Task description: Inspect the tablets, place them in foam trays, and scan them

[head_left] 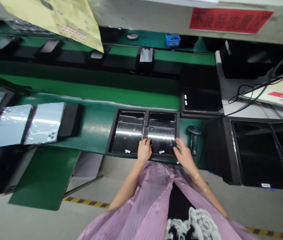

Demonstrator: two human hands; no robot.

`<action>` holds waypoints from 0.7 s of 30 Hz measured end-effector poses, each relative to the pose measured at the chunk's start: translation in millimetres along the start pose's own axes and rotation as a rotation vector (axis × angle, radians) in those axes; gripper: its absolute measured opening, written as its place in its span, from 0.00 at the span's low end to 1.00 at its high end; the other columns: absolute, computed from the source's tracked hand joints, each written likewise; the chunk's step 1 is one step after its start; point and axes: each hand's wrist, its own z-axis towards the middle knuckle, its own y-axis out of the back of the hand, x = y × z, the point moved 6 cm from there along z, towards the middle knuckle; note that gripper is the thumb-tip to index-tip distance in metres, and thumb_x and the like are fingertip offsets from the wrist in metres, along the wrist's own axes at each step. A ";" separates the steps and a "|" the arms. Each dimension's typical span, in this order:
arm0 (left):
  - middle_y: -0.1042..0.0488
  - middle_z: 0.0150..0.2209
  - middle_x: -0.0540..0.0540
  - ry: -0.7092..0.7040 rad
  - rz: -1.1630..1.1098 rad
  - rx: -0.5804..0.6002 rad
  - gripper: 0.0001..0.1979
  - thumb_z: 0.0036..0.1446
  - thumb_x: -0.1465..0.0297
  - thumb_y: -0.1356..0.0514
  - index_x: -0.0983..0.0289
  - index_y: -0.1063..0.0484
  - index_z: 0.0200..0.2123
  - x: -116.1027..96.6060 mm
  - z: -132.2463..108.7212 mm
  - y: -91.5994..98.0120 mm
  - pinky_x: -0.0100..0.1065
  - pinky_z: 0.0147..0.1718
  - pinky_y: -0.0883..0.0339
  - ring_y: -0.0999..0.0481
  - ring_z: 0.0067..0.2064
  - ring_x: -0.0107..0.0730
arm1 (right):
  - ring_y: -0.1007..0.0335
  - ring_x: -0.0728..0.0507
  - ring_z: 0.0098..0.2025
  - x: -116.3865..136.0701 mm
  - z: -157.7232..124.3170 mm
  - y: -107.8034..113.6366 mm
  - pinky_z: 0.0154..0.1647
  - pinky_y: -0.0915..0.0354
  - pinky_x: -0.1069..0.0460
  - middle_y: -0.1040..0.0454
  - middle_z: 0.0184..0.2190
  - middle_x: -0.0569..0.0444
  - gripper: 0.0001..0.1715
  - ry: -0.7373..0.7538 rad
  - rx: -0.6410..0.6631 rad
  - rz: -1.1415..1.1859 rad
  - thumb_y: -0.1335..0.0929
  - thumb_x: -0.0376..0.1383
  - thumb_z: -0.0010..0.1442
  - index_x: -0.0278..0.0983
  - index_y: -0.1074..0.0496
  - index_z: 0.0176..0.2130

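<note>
A black two-compartment tray (113, 130) lies on the green belt in front of me. Each compartment holds a dark glossy flat device; the right device (162, 136) carries a small white label near its front edge. My left hand (144, 150) rests on the near left corner of the right device, by the tray's middle divider. My right hand (184, 154) touches the near right corner of the same compartment, fingers curled over the tray's edge. Whether the device is lifted I cannot tell. The left device (128, 133) lies untouched.
Light blue wrapped devices (45, 122) lie on black trays at the left. A handheld scanner (194, 135) stands just right of the tray. Large black bins (258, 153) sit at the right, cables (254, 90) above them. Further devices ride the far belt (146, 55).
</note>
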 end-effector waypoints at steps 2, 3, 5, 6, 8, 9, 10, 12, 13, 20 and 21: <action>0.38 0.61 0.64 -0.088 -0.017 0.071 0.22 0.58 0.76 0.48 0.70 0.35 0.56 2.2 7.2 -0.6 0.41 0.59 0.44 0.36 0.58 0.46 | 0.38 0.36 0.60 -11.9 25.0 -50.7 0.62 0.42 0.41 0.34 0.58 0.40 0.33 -0.073 0.017 -0.018 0.35 0.35 0.50 0.31 0.37 0.56; 0.42 0.63 0.65 -0.110 -0.024 0.103 0.23 0.58 0.75 0.47 0.72 0.37 0.57 3.3 11.1 -0.5 0.42 0.60 0.45 0.38 0.59 0.47 | 0.45 0.35 0.64 -18.5 32.8 -66.8 0.65 0.47 0.40 0.38 0.60 0.38 0.37 -0.118 -0.010 -0.028 0.34 0.34 0.48 0.29 0.39 0.57; 0.46 0.64 0.72 -0.113 -0.037 0.156 0.27 0.58 0.74 0.47 0.77 0.42 0.60 6.4 19.7 0.8 0.43 0.61 0.47 0.40 0.62 0.50 | 0.55 0.33 0.68 -29.7 41.5 -85.8 0.67 0.54 0.39 0.45 0.64 0.35 0.42 -0.216 -0.087 -0.033 0.35 0.32 0.46 0.26 0.44 0.60; 0.46 0.64 0.75 -0.101 -0.047 0.181 0.28 0.58 0.74 0.47 0.80 0.45 0.61 8.2 24.2 1.7 0.44 0.60 0.46 0.40 0.62 0.51 | 0.58 0.33 0.68 -33.8 44.0 -90.2 0.68 0.56 0.39 0.47 0.64 0.34 0.44 -0.267 -0.131 -0.028 0.35 0.32 0.46 0.26 0.47 0.61; 0.42 0.61 0.78 -0.082 -0.075 0.236 0.29 0.57 0.73 0.46 0.80 0.46 0.61 10.4 32.4 3.6 0.44 0.58 0.42 0.36 0.60 0.52 | 0.55 0.31 0.67 -38.4 48.9 -91.5 0.67 0.55 0.36 0.47 0.64 0.33 0.46 -0.364 -0.217 0.000 0.34 0.33 0.47 0.27 0.50 0.63; 0.41 0.60 0.78 -0.083 -0.093 0.262 0.29 0.57 0.72 0.45 0.79 0.45 0.60 10.7 35.7 5.0 0.44 0.57 0.41 0.34 0.59 0.53 | 0.51 0.31 0.66 -38.8 51.7 -89.1 0.65 0.52 0.35 0.45 0.63 0.34 0.44 -0.406 -0.251 0.025 0.34 0.34 0.49 0.29 0.49 0.62; 0.41 0.61 0.78 -0.090 -0.115 0.286 0.29 0.56 0.70 0.44 0.78 0.43 0.59 10.6 38.3 6.9 0.44 0.56 0.40 0.33 0.57 0.54 | 0.46 0.31 0.64 -37.5 54.6 -84.9 0.63 0.47 0.34 0.41 0.61 0.35 0.42 -0.441 -0.273 0.057 0.33 0.35 0.50 0.31 0.47 0.61; 0.42 0.61 0.77 -0.118 -0.173 0.334 0.28 0.55 0.65 0.41 0.75 0.38 0.56 9.5 41.0 13.7 0.46 0.55 0.39 0.30 0.55 0.55 | 0.36 0.34 0.57 -29.2 58.3 -72.3 0.55 0.36 0.37 0.34 0.55 0.39 0.34 -0.487 -0.279 0.140 0.35 0.38 0.53 0.33 0.41 0.58; 0.40 0.61 0.75 -0.133 -0.214 0.360 0.28 0.55 0.62 0.41 0.73 0.35 0.55 8.8 41.2 19.0 0.45 0.54 0.38 0.28 0.53 0.54 | 0.32 0.35 0.53 -21.5 58.0 -65.0 0.49 0.32 0.40 0.31 0.52 0.40 0.31 -0.498 -0.260 0.187 0.35 0.38 0.53 0.33 0.38 0.56; 0.26 0.50 0.60 -0.159 -0.597 0.316 0.25 0.59 0.53 0.48 0.63 0.34 0.53 7.9 46.9 93.5 0.37 0.49 0.34 0.25 0.49 0.40 | 0.26 0.39 0.41 75.6 37.5 -85.9 0.31 0.28 0.49 0.25 0.46 0.44 0.27 -0.312 0.261 0.477 0.29 0.46 0.45 0.38 0.26 0.45; 0.25 0.48 0.61 -0.116 -0.640 0.257 0.25 0.57 0.53 0.45 0.63 0.35 0.52 13.9 51.7 104.0 0.38 0.48 0.33 0.25 0.48 0.42 | 0.26 0.38 0.42 83.4 38.6 -100.7 0.33 0.28 0.47 0.26 0.47 0.44 0.29 -0.287 0.326 0.495 0.28 0.48 0.44 0.39 0.26 0.45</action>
